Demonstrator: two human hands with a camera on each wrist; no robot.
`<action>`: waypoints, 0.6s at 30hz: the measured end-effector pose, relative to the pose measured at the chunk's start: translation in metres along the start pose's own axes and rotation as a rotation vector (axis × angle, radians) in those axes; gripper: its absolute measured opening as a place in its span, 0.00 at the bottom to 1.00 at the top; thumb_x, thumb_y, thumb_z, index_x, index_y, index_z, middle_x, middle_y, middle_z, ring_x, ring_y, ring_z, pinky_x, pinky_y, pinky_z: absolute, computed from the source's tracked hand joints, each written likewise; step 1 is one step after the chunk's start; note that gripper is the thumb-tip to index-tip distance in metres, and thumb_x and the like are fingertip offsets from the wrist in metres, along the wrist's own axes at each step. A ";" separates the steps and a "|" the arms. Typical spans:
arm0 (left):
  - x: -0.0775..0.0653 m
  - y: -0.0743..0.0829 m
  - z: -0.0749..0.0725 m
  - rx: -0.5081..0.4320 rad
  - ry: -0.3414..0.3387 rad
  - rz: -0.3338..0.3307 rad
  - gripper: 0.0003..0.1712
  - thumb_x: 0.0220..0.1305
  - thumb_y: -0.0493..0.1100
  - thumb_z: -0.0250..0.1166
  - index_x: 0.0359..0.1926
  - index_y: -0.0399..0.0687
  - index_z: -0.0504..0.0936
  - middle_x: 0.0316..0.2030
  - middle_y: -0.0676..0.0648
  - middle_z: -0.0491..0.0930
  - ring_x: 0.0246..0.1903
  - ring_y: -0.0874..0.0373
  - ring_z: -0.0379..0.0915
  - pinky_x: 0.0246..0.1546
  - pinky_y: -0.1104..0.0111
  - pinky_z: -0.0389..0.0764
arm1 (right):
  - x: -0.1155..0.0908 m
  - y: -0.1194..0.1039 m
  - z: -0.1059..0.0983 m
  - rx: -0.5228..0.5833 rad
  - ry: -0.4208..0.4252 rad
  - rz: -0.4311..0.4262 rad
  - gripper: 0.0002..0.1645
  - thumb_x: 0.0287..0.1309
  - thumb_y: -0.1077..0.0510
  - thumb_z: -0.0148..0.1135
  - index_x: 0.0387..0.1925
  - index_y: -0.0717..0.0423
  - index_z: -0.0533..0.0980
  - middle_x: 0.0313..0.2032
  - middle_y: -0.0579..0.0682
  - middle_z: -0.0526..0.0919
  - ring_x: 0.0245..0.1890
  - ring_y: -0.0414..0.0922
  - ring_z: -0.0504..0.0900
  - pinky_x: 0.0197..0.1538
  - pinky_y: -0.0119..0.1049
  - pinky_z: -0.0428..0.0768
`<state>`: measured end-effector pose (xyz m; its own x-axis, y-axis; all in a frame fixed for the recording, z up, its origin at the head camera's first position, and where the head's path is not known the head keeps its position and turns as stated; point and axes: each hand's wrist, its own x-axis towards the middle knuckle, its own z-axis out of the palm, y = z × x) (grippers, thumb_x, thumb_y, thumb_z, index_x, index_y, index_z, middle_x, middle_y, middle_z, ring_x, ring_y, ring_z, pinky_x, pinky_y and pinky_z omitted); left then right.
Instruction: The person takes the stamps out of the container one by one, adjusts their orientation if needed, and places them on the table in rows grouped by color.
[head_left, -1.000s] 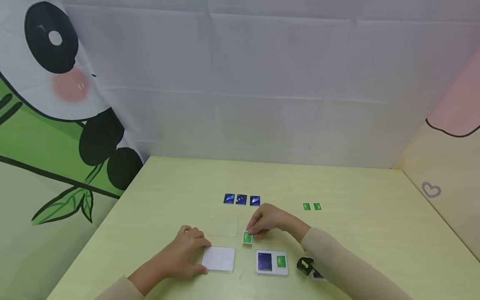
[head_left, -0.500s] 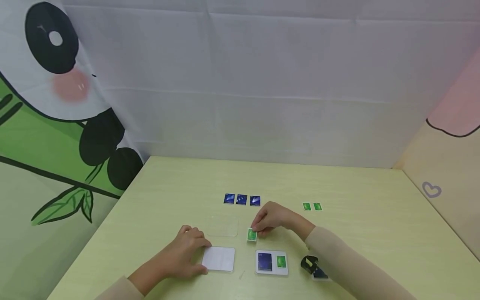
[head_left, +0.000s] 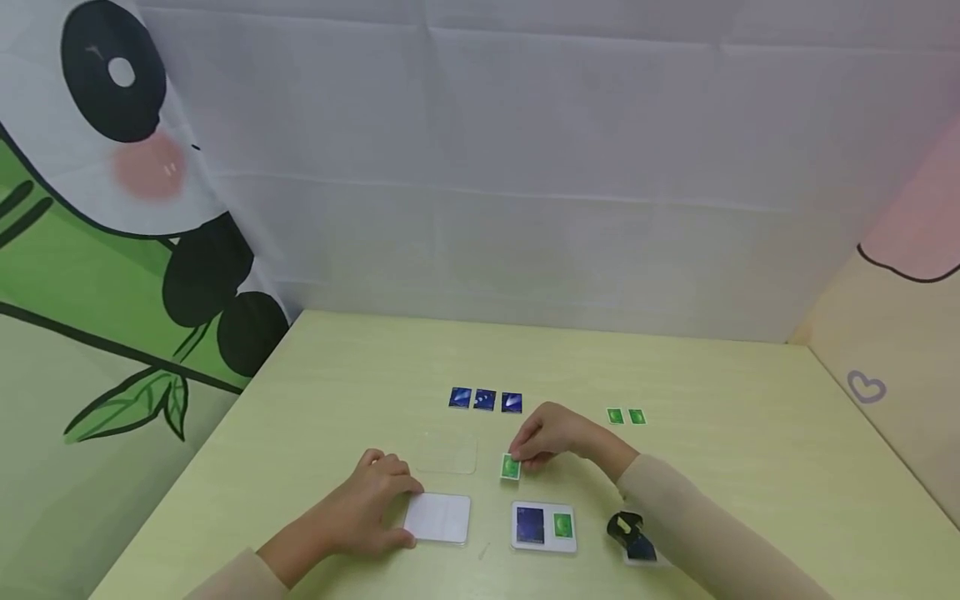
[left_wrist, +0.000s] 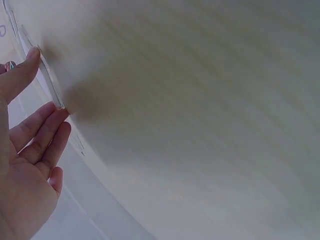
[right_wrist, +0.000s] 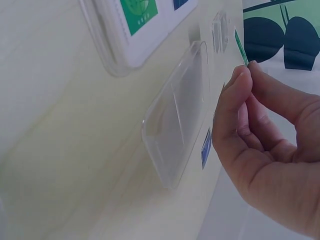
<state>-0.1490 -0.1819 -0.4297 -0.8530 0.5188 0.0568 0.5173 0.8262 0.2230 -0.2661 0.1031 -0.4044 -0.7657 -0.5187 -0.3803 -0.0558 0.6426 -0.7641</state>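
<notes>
My right hand (head_left: 551, 435) pinches a small green picture card (head_left: 510, 467) with a white border, just above the table. In the right wrist view the card (right_wrist: 240, 46) shows nearly edge-on between thumb and fingertip. My left hand (head_left: 375, 504) holds the left end of a flat clear case with a white insert (head_left: 437, 517), thumb at one corner and fingers at the other. To the right lies another case (head_left: 543, 545) bearing a dark blue card (head_left: 529, 525) and a green card (head_left: 562, 526).
A clear lid (head_left: 446, 452) lies beyond the held case; another clear lid (right_wrist: 175, 115) shows in the right wrist view. Three blue cards (head_left: 484, 400) and two green cards (head_left: 626, 416) lie farther back. Beside the right sleeve is a black device (head_left: 626, 527), overlapping a partly hidden case.
My right hand has moved slightly to the right and away from me, carrying the green card. My left hand stays at the white case.
</notes>
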 end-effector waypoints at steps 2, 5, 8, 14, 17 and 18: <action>0.000 0.000 0.000 -0.001 -0.007 -0.004 0.28 0.44 0.59 0.75 0.44 0.50 0.84 0.39 0.57 0.81 0.42 0.65 0.69 0.52 0.57 0.62 | 0.000 0.001 -0.001 -0.007 0.004 0.002 0.06 0.53 0.60 0.69 0.32 0.59 0.85 0.27 0.48 0.87 0.23 0.38 0.80 0.34 0.31 0.82; 0.001 0.000 0.000 -0.007 -0.016 -0.012 0.28 0.44 0.59 0.75 0.45 0.50 0.84 0.40 0.57 0.81 0.42 0.64 0.69 0.52 0.56 0.62 | -0.001 0.003 -0.003 -0.021 0.009 0.002 0.06 0.53 0.60 0.69 0.32 0.59 0.85 0.27 0.48 0.87 0.23 0.38 0.80 0.33 0.31 0.81; 0.002 0.001 0.000 -0.006 -0.018 -0.014 0.28 0.44 0.59 0.75 0.45 0.50 0.84 0.40 0.57 0.81 0.42 0.64 0.69 0.52 0.57 0.62 | 0.000 0.005 -0.005 -0.024 0.008 -0.001 0.06 0.53 0.59 0.69 0.32 0.58 0.85 0.27 0.48 0.87 0.23 0.38 0.79 0.33 0.30 0.81; 0.002 0.001 0.001 -0.004 -0.012 -0.007 0.28 0.44 0.59 0.75 0.45 0.50 0.84 0.39 0.57 0.81 0.42 0.65 0.68 0.52 0.57 0.62 | 0.000 0.011 -0.010 -0.009 0.011 -0.003 0.06 0.53 0.60 0.68 0.32 0.60 0.85 0.26 0.49 0.86 0.22 0.37 0.78 0.32 0.30 0.81; 0.003 0.000 0.002 -0.004 -0.009 -0.004 0.28 0.44 0.59 0.75 0.45 0.49 0.84 0.39 0.57 0.81 0.42 0.65 0.68 0.52 0.57 0.62 | -0.001 0.013 -0.012 -0.003 0.012 -0.001 0.06 0.54 0.60 0.68 0.32 0.60 0.85 0.25 0.48 0.86 0.22 0.37 0.78 0.32 0.30 0.81; 0.003 0.000 0.002 -0.004 -0.009 -0.004 0.28 0.44 0.59 0.75 0.44 0.49 0.84 0.39 0.57 0.81 0.42 0.65 0.68 0.52 0.57 0.62 | -0.001 0.014 -0.013 -0.005 0.012 -0.001 0.06 0.54 0.60 0.68 0.32 0.60 0.85 0.25 0.47 0.86 0.22 0.37 0.78 0.33 0.30 0.81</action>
<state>-0.1510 -0.1797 -0.4313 -0.8545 0.5173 0.0470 0.5134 0.8274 0.2275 -0.2746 0.1195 -0.4080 -0.7732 -0.5130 -0.3729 -0.0601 0.6446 -0.7621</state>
